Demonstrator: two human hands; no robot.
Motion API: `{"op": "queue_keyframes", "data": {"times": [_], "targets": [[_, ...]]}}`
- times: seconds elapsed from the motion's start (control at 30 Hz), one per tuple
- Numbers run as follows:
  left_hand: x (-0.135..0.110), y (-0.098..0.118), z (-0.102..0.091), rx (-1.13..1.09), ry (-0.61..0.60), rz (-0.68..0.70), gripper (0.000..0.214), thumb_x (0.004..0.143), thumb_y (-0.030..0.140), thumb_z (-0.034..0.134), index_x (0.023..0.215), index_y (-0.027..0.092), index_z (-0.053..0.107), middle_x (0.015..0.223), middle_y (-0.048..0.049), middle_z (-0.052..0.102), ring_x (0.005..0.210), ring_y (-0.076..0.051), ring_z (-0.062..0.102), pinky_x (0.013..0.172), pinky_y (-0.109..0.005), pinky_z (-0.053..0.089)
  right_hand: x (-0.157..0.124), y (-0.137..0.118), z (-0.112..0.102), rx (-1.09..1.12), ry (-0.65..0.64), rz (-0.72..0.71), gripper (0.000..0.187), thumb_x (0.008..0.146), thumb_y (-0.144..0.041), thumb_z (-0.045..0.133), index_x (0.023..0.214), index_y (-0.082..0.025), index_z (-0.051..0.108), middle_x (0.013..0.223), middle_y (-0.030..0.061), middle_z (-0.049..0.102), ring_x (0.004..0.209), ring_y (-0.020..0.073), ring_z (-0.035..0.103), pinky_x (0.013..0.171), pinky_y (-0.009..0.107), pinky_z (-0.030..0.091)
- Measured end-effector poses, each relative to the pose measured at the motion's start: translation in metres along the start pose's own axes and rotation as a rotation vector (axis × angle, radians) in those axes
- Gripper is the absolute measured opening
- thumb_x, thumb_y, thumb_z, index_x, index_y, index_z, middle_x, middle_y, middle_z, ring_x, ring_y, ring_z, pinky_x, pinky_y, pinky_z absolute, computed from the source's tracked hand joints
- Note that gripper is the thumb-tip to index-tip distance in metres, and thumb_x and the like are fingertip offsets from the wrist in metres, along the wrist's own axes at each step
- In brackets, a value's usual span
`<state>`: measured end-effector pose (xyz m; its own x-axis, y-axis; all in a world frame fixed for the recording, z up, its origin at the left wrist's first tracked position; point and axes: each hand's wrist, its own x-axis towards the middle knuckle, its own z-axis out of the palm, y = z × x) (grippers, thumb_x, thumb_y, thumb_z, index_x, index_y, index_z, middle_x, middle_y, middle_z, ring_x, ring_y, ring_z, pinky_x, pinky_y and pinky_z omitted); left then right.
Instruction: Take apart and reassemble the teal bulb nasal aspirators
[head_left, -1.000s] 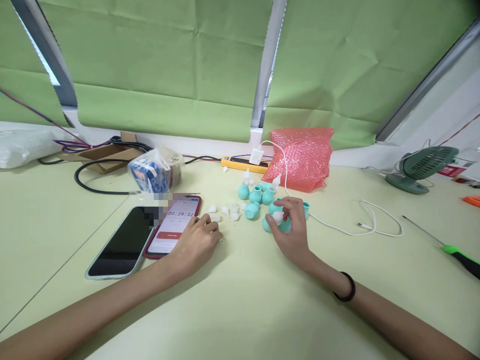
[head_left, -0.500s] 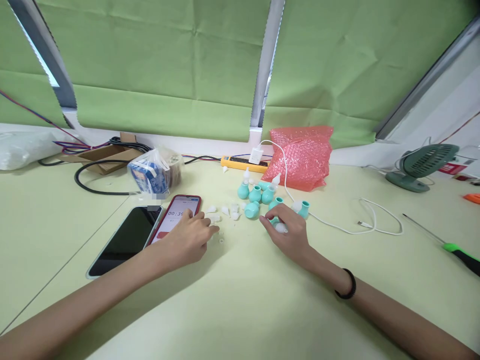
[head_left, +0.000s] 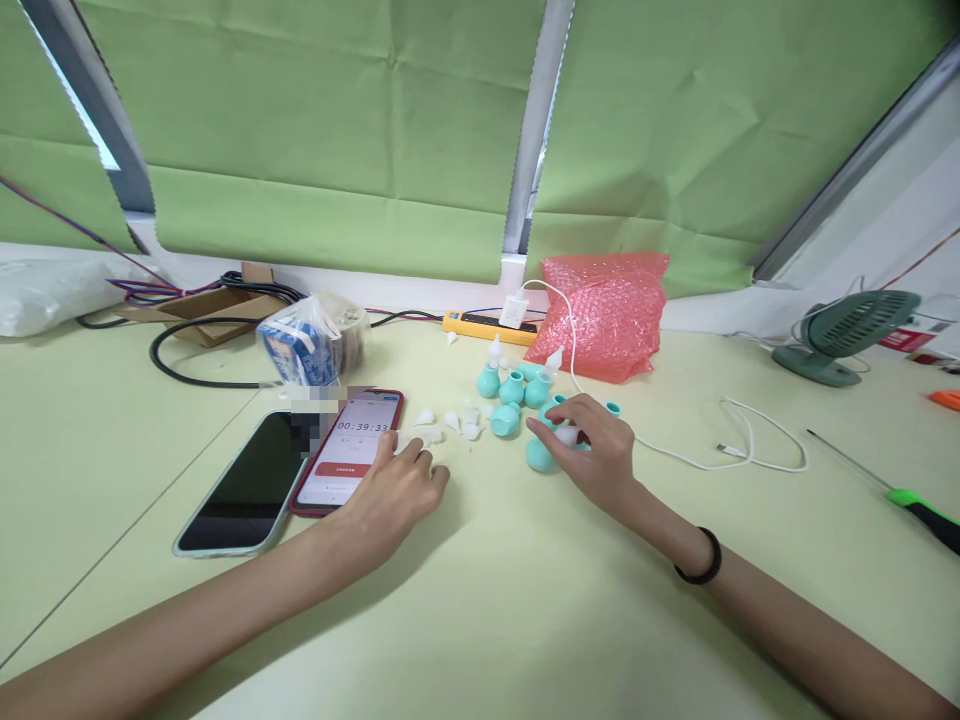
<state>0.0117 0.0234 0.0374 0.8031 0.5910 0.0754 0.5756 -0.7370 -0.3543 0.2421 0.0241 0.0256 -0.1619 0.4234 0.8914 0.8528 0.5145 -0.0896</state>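
Palm down beside the red-cased phone [head_left: 341, 470], my left hand [head_left: 405, 490] has its fingers curled toward the table. Its fingertips and anything in them are hidden. Small white plastic pieces [head_left: 451, 422] lie just beyond it. Several teal squeeze bulbs [head_left: 512, 388] are grouped mid-table, two of them with clear pointed tips [head_left: 555, 360]. My right hand [head_left: 600, 455] hovers at the near side of this group, thumb and index finger apart. A white rounded piece [head_left: 568, 435] shows in that gap; nothing is plainly gripped. One teal bulb [head_left: 540, 455] lies under the thumb.
A dark phone [head_left: 244, 490] lies at left, near a plastic-wrapped blue pack [head_left: 296, 345]. Behind are a yellow power strip [head_left: 480, 328] and a pink bubble-wrap bag [head_left: 607, 320]. A white cable [head_left: 690, 462], screwdriver [head_left: 911, 502] and green fan [head_left: 847, 330] occupy the right.
My left hand has shifted slightly right and nearer me, covering small clear parts and uncovering the phone screen. My right hand has moved right, its thumb-index gap wider, revealing a teal bulb.
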Motion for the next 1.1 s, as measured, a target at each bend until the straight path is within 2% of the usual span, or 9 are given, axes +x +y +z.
{"op": "queue_keyframes", "data": {"times": [0.13,0.33,0.6,0.73,0.83,0.9,0.97,1.03,1.1], "targets": [[0.000,0.004,-0.002,-0.020,0.002,0.013,0.030,0.053,-0.013,0.052,0.070,0.012,0.050,0.064,-0.0080,0.056,0.071,-0.024,0.049,0.066,-0.038,0.027,-0.001,0.002,0.001,-0.019,0.015,0.033,0.017,0.068,-0.029,0.065,0.074,-0.018,0.054,0.073,0.0029,0.055,0.046,0.0069,0.043,0.042,0.020,0.038],[-0.001,0.007,0.001,-0.012,0.046,0.042,0.028,0.055,-0.011,0.052,0.069,0.013,0.048,0.065,-0.0073,0.055,0.071,-0.023,0.048,0.067,-0.039,0.027,-0.001,0.003,0.001,-0.025,-0.019,0.051,0.016,0.070,-0.026,0.062,0.082,-0.018,0.054,0.080,0.0032,0.053,0.045,0.0055,0.042,0.041,0.020,0.040],[-0.002,0.011,-0.004,-0.063,0.006,0.073,0.025,0.057,-0.009,0.053,0.069,0.013,0.047,0.066,-0.0081,0.055,0.071,-0.024,0.049,0.067,-0.040,0.026,0.000,0.001,0.001,-0.043,0.011,0.062,0.024,0.069,-0.024,0.063,0.089,-0.019,0.051,0.093,0.0056,0.047,0.044,0.0029,0.043,0.041,0.021,0.043],[-0.003,0.014,-0.003,-0.075,0.045,0.088,0.025,0.057,-0.008,0.052,0.070,0.013,0.047,0.066,-0.0069,0.054,0.071,-0.023,0.049,0.067,-0.041,0.026,0.001,-0.002,-0.002,-0.032,0.084,0.051,0.027,0.067,-0.021,0.064,0.089,-0.020,0.048,0.091,0.0056,0.045,0.045,0.0046,0.043,0.040,0.022,0.043],[-0.004,0.018,-0.002,-0.074,0.067,0.104,0.026,0.056,-0.008,0.050,0.069,0.013,0.046,0.065,-0.0059,0.053,0.070,-0.022,0.047,0.066,-0.041,0.027,-0.003,-0.011,-0.006,0.041,0.161,-0.072,0.030,0.065,-0.012,0.062,0.087,-0.023,0.046,0.085,0.0045,0.044,0.059,0.0116,0.050,0.046,0.025,0.047],[-0.005,0.020,-0.002,-0.082,0.075,0.117,0.025,0.057,-0.008,0.049,0.069,0.013,0.046,0.065,-0.0057,0.053,0.069,-0.021,0.047,0.066,-0.041,0.027,-0.009,-0.020,-0.007,0.119,0.094,-0.228,0.030,0.065,-0.011,0.061,0.086,-0.024,0.046,0.082,0.0040,0.045,0.069,0.0159,0.052,0.054,0.030,0.049],[-0.007,0.022,0.000,-0.098,0.102,0.124,0.023,0.059,-0.006,0.049,0.072,0.014,0.047,0.067,-0.0057,0.053,0.071,-0.021,0.047,0.067,-0.041,0.027,-0.017,-0.030,-0.005,0.200,-0.096,-0.365,0.028,0.066,-0.015,0.060,0.088,-0.023,0.046,0.084,0.0054,0.048,0.074,0.0181,0.052,0.061,0.034,0.050],[-0.008,0.023,0.003,-0.130,0.139,0.127,0.022,0.063,-0.004,0.048,0.076,0.014,0.047,0.070,-0.0053,0.054,0.072,-0.020,0.047,0.068,-0.041,0.026,-0.025,-0.038,-0.002,0.260,-0.291,-0.381,0.030,0.067,-0.020,0.060,0.093,-0.020,0.045,0.093,0.0091,0.050,0.082,0.0213,0.051,0.066,0.037,0.049],[-0.008,0.023,0.006,-0.180,0.173,0.124,0.021,0.065,-0.003,0.046,0.077,0.015,0.048,0.071,-0.0046,0.054,0.073,-0.020,0.047,0.068,-0.040,0.025,-0.030,-0.043,0.001,0.315,-0.416,-0.292,0.036,0.067,-0.024,0.059,0.099,-0.017,0.044,0.102,0.0124,0.050,0.089,0.0238,0.049,0.070,0.040,0.047]]}}
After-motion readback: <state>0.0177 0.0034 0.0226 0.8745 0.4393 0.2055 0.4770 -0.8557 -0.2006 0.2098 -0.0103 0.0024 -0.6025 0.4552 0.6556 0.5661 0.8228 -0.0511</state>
